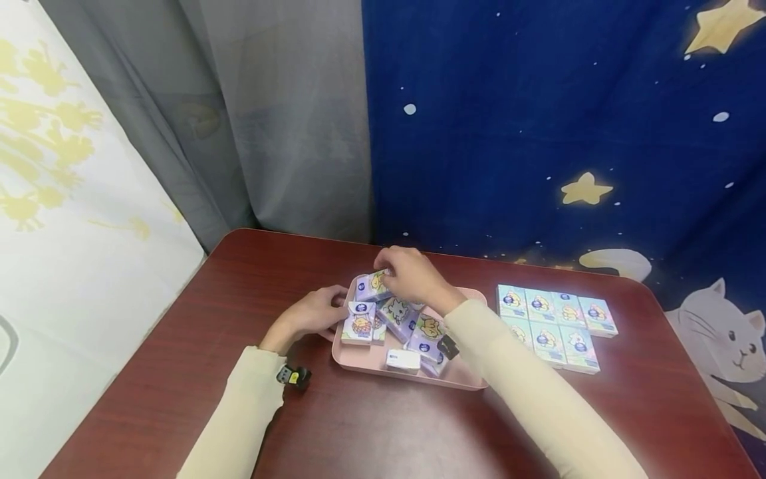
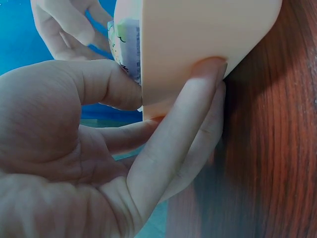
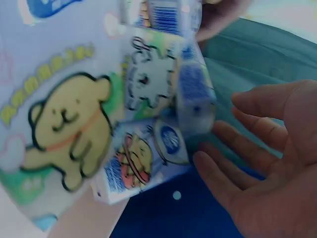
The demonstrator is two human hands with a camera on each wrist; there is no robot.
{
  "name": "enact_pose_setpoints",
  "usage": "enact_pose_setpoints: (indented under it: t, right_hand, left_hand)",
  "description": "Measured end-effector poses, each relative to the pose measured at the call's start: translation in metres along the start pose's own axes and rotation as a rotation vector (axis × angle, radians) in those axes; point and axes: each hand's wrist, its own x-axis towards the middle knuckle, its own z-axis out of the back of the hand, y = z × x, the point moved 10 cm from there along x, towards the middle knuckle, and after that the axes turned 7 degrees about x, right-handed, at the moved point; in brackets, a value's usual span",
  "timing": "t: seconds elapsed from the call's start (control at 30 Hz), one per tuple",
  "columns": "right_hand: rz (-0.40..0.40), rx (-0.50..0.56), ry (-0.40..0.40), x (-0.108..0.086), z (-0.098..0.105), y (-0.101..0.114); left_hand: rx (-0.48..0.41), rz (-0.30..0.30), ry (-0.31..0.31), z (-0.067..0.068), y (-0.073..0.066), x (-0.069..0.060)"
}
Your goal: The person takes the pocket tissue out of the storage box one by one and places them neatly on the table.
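A pink tray holds several small purple packs with cartoon animals. At its left end, my left hand grips the wall; in the left wrist view, the thumb of this hand is at the rim and fingers lie along the outside. My right hand is over the tray's back left part, beside a purple pack. In the right wrist view, that hand has spread, slightly bent fingers, with a gap between them and the packs. A white-sided pack lies at the tray's front.
Right of the tray, several pale blue-green packs lie in rows on the dark red table. Behind the table hang a grey curtain and a blue one with stars. My right sleeve crosses the tray's right side.
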Motion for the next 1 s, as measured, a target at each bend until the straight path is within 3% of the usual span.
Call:
enact_pose_setpoints:
  t: [0.2, 0.67, 1.0]
  right_hand:
    - [0.028, -0.078, 0.057, 0.006, -0.02, 0.006]
    - [0.007, -0.123, 0.158, -0.002, -0.036, -0.004]
    - [-0.1, -0.109, 0.204, -0.003, -0.041, -0.019]
  left_hand:
    - [-0.028, -0.005, 0.01, -0.001, -0.001, -0.001]
    - [-0.006, -0.025, -0.011, 0.0, -0.004, -0.003]
    - [0.017, -0.026, -0.023, 0.002, -0.004, -0.002]
